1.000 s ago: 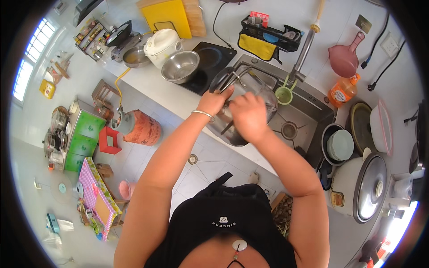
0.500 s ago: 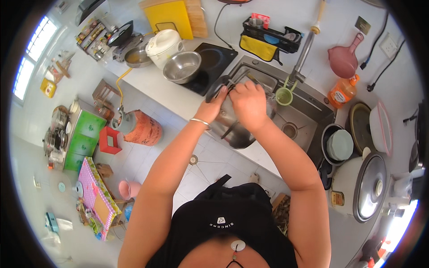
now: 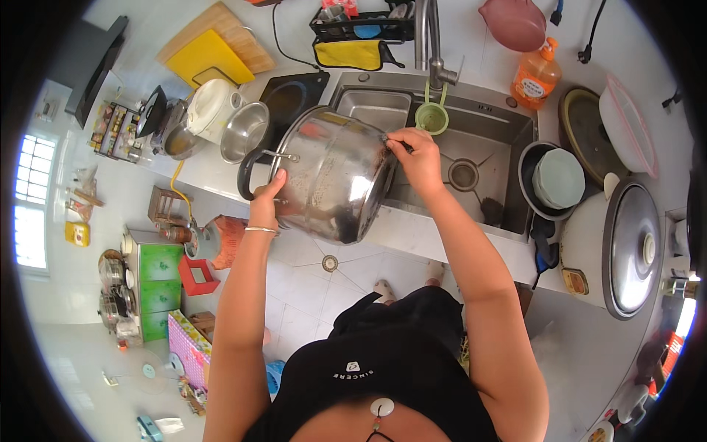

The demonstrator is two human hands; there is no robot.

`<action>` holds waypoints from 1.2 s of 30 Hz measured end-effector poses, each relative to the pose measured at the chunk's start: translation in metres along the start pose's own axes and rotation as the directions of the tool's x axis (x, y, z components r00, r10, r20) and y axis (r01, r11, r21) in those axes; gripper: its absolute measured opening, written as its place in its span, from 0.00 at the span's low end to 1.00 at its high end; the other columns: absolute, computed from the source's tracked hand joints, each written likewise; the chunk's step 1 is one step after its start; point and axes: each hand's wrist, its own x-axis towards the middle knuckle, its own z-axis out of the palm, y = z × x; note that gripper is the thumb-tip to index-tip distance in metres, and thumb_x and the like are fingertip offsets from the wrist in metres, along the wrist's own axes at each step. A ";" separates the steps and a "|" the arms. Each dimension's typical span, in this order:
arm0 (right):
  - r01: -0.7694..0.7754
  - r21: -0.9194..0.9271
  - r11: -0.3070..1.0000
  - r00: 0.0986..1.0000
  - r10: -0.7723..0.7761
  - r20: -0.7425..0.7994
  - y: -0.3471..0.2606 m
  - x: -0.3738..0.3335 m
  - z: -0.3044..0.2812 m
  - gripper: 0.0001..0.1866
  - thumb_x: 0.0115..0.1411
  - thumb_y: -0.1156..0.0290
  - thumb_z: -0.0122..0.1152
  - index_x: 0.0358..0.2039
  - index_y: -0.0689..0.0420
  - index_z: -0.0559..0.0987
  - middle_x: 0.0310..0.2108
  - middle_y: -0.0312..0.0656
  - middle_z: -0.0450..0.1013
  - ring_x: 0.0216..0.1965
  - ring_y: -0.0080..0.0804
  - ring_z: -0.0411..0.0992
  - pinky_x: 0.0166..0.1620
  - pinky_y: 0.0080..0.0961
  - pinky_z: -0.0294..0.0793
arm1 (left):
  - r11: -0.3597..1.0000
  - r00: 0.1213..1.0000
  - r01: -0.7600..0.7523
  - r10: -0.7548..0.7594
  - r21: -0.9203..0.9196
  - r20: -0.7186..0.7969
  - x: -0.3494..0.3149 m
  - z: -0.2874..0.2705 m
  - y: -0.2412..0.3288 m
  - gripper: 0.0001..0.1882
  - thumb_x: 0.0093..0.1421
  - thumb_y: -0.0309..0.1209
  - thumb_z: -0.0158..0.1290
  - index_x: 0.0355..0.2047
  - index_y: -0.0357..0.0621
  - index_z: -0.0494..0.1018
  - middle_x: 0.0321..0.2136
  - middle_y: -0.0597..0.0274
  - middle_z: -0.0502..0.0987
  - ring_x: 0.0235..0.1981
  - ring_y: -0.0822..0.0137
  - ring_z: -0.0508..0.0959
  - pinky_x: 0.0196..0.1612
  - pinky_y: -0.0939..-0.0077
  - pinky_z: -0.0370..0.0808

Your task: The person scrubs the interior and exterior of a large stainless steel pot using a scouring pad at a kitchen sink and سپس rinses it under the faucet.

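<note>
A large shiny steel pot (image 3: 331, 173) lies tilted on its side, above the counter's front edge and the left part of the sink. My left hand (image 3: 265, 205) grips it beside the black side handle (image 3: 249, 175), thumb on the wall and the other fingers mostly hidden. Dark stains mark the pot's base end, at the right. There my right hand (image 3: 418, 156) is closed in a pinch against the bottom rim. Whatever lies between those fingertips is too small or hidden to name. A green strainer (image 3: 432, 118) hangs from the tap just behind my right hand.
The steel sink (image 3: 508, 158) holds a dark scrubber-like lump (image 3: 492, 211). Bowls (image 3: 557, 180), an orange soap bottle (image 3: 536, 77) and a big lidded cooker (image 3: 589, 243) stand to the right. Leftward are a steel bowl (image 3: 245, 132), a white rice cooker (image 3: 210, 110) and a black cooktop (image 3: 291, 96).
The pot has turned, now showing its broad side wall. My left hand has moved left with it, and my right hand has gone to its base rim. The view has shifted.
</note>
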 end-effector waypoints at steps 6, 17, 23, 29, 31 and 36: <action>0.146 -0.040 0.989 0.985 -0.149 -0.091 -0.019 -0.015 0.003 0.07 0.46 0.80 0.65 0.28 0.56 0.81 0.31 0.40 0.77 0.34 0.43 0.71 0.39 0.33 0.72 | 0.999 0.999 -0.013 0.015 -0.038 0.043 -0.003 0.000 -0.001 0.26 0.52 0.48 0.62 0.39 0.38 0.73 0.33 0.60 0.76 0.30 0.67 0.75 0.32 0.75 0.74; 0.234 -0.068 0.970 0.961 -0.241 -0.137 -0.020 -0.019 0.011 0.08 0.45 0.80 0.63 0.28 0.56 0.81 0.30 0.42 0.76 0.33 0.43 0.72 0.36 0.34 0.72 | 0.987 1.000 -0.029 0.028 -0.160 -0.003 -0.020 -0.005 -0.018 0.19 0.56 0.44 0.60 0.38 0.43 0.72 0.31 0.66 0.72 0.30 0.69 0.73 0.32 0.73 0.72; 0.209 -0.203 0.957 0.970 -0.229 -0.083 0.006 -0.007 0.005 0.11 0.44 0.82 0.60 0.30 0.57 0.81 0.30 0.42 0.76 0.32 0.43 0.71 0.35 0.34 0.71 | 0.975 0.999 0.046 -0.046 -0.215 0.006 -0.034 0.003 -0.014 0.18 0.57 0.47 0.59 0.35 0.47 0.71 0.27 0.68 0.72 0.27 0.71 0.73 0.30 0.75 0.72; 0.274 0.000 0.962 0.961 -0.274 -0.038 -0.044 -0.046 0.002 0.12 0.42 0.83 0.63 0.31 0.57 0.81 0.30 0.41 0.75 0.30 0.43 0.71 0.35 0.35 0.71 | 0.981 0.991 -0.060 0.080 -0.183 0.105 -0.011 -0.049 -0.060 0.23 0.65 0.46 0.48 0.52 0.41 0.69 0.47 0.59 0.74 0.47 0.61 0.76 0.52 0.60 0.73; 0.299 -0.049 0.953 0.954 -0.300 -0.024 -0.034 -0.036 0.000 0.10 0.42 0.81 0.64 0.29 0.58 0.80 0.30 0.40 0.75 0.30 0.42 0.71 0.35 0.35 0.71 | 0.979 0.983 -0.068 0.099 -0.194 0.154 -0.017 -0.045 -0.059 0.23 0.65 0.46 0.48 0.52 0.42 0.69 0.47 0.59 0.74 0.47 0.61 0.75 0.52 0.61 0.73; 0.286 -0.132 0.949 0.958 -0.288 0.007 -0.027 -0.019 0.002 0.12 0.39 0.80 0.62 0.28 0.56 0.80 0.31 0.38 0.76 0.30 0.39 0.71 0.33 0.33 0.70 | 0.982 0.989 -0.080 0.100 -0.171 0.112 -0.014 -0.053 -0.073 0.23 0.65 0.46 0.47 0.53 0.43 0.67 0.48 0.59 0.74 0.47 0.61 0.75 0.52 0.61 0.73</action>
